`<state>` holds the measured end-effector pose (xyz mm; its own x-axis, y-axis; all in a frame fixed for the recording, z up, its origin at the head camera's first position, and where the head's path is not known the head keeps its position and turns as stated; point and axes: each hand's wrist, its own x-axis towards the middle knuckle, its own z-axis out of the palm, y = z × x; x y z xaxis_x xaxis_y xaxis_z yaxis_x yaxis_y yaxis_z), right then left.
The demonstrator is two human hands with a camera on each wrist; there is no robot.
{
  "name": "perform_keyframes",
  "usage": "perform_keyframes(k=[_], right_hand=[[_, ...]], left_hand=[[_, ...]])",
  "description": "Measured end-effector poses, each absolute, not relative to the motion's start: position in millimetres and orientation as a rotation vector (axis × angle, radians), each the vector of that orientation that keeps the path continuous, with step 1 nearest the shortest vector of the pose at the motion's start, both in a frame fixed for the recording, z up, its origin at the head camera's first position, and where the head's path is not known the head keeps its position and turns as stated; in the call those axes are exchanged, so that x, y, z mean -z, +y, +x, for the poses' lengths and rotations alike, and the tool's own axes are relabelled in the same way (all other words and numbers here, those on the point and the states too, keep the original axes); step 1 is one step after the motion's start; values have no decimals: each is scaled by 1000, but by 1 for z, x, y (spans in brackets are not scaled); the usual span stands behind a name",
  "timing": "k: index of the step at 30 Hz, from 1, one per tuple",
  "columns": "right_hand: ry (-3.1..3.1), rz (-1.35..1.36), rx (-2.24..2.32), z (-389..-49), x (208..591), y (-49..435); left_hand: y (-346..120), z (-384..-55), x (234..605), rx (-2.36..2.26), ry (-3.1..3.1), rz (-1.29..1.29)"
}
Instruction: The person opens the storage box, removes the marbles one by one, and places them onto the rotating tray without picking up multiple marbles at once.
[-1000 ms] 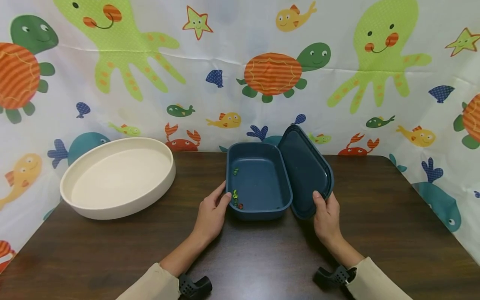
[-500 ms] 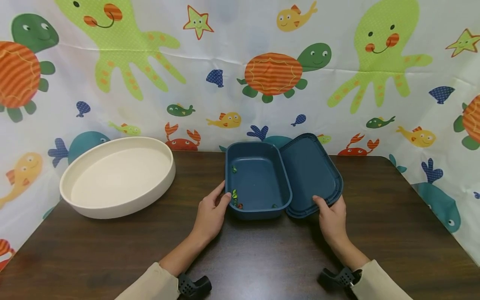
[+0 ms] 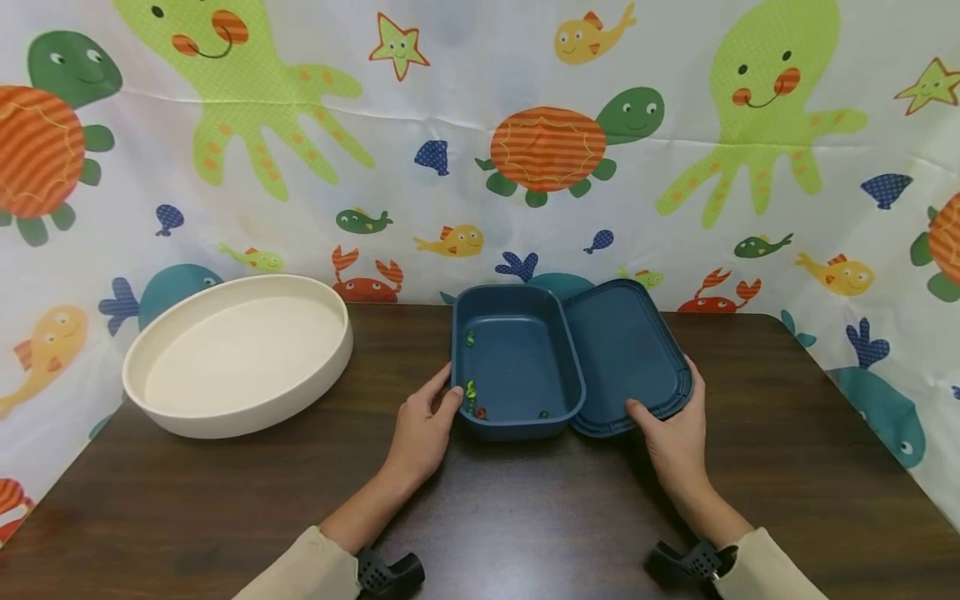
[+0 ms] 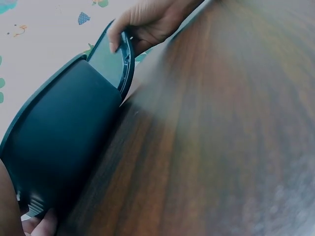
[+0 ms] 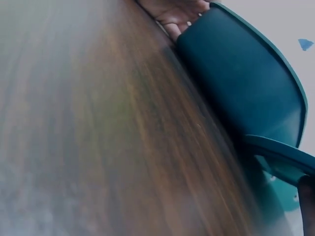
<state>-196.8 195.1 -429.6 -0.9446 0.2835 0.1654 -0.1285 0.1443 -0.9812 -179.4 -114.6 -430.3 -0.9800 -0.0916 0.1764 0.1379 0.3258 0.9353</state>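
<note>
A dark blue rectangular box point(image 3: 517, 358) stands open on the table. My left hand point(image 3: 422, 429) holds its near left corner, thumb at the rim and fingers along the outside. Inside lie small green pieces point(image 3: 470, 390) by the left wall, a reddish one point(image 3: 481, 413) in the near left corner and a green one point(image 3: 543, 414) near the front right. The matching blue lid point(image 3: 626, 354) lies tilted against the box's right side. My right hand point(image 3: 678, 433) grips its near right corner, thumb on top; the other fingers are mostly hidden. In the left wrist view the lid point(image 4: 109, 56) slants upward toward that hand.
A round cream tray point(image 3: 240, 350) with a low wall stands at the left. Behind the dark wooden table point(image 3: 517, 517) hangs a white cloth point(image 3: 442, 92) printed with sea animals. Dark straps point(image 3: 390, 573) are on both wrists.
The lid has tipped down to the right, from steep to flatter, with my right hand moving right. A small green piece at the box's front right has shifted slightly left. My left hand stays put.
</note>
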Motion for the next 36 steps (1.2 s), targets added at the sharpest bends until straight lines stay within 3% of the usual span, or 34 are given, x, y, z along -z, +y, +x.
perform_keyframes(k=[13, 26, 36], right_hand=[[-2599, -372, -1569, -194, 423, 220], [-3005, -182, -972, -201, 414, 232], [-2989, -87, -867, -202, 426, 232]], left_hand=[[-115, -179, 431, 1736, -2387, -35], [-115, -180, 431, 1717, -2389, -29], [-114, -179, 431, 1748, -2379, -37]])
